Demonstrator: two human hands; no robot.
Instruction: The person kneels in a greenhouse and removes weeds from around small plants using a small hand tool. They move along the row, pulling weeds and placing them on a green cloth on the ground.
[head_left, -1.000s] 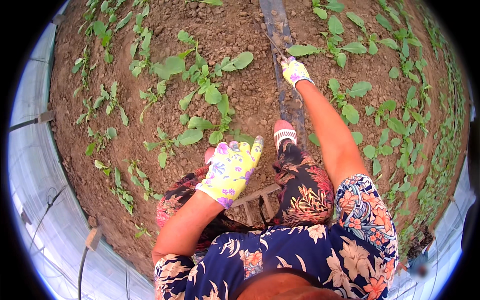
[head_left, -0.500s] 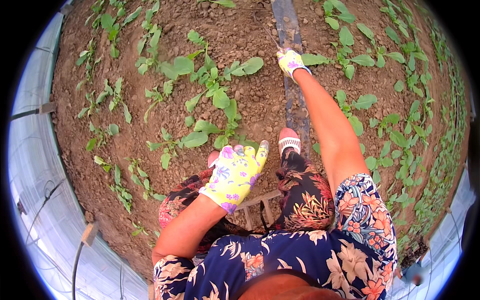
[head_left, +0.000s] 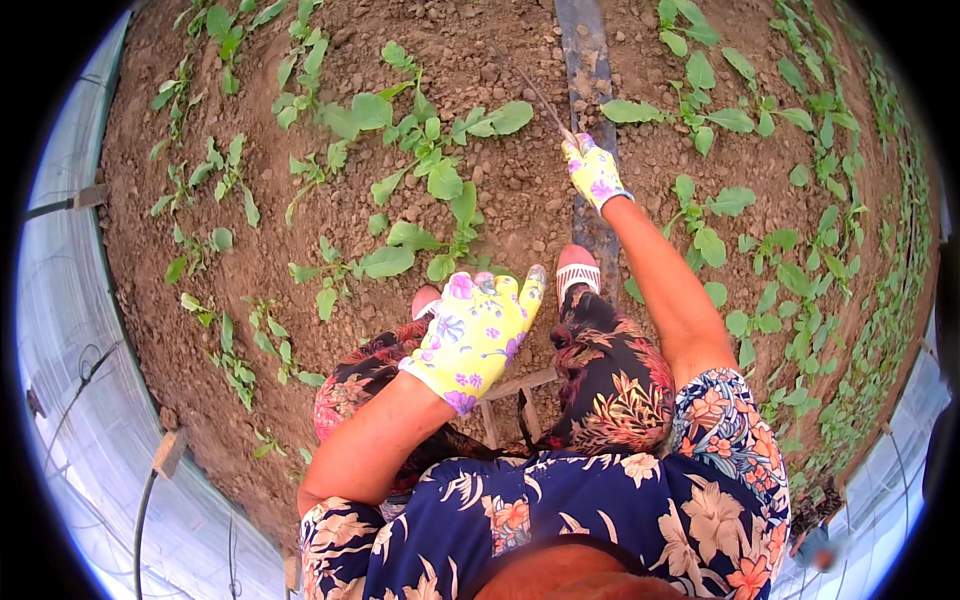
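Observation:
My right hand point(head_left: 596, 174), in a yellow glove with purple flowers, is closed round the near end of a thin, dark rod-like tool point(head_left: 542, 95). The rod slants up and left over the soil; its far tip blends into the earth, so its kind is unclear. Below it runs a dark strip point(head_left: 590, 70) on the ground. My left hand point(head_left: 478, 330), gloved alike, hovers in front of my knees with nothing visible in it. Its thumb stands apart from the fingers, whose tips are near a leafy green seedling point(head_left: 455, 235).
Rows of young green plants point(head_left: 700, 100) grow in brown, crumbly soil point(head_left: 400, 290) on both sides. Between my legs shows a wooden frame point(head_left: 510, 390). My shoes point(head_left: 578, 268) stand close to the seedlings. Pale plastic sheeting point(head_left: 70, 290) curves along the left edge.
My right hand has drawn back toward me with the rod, which now shows more of its length. My left hand has shifted slightly to the right.

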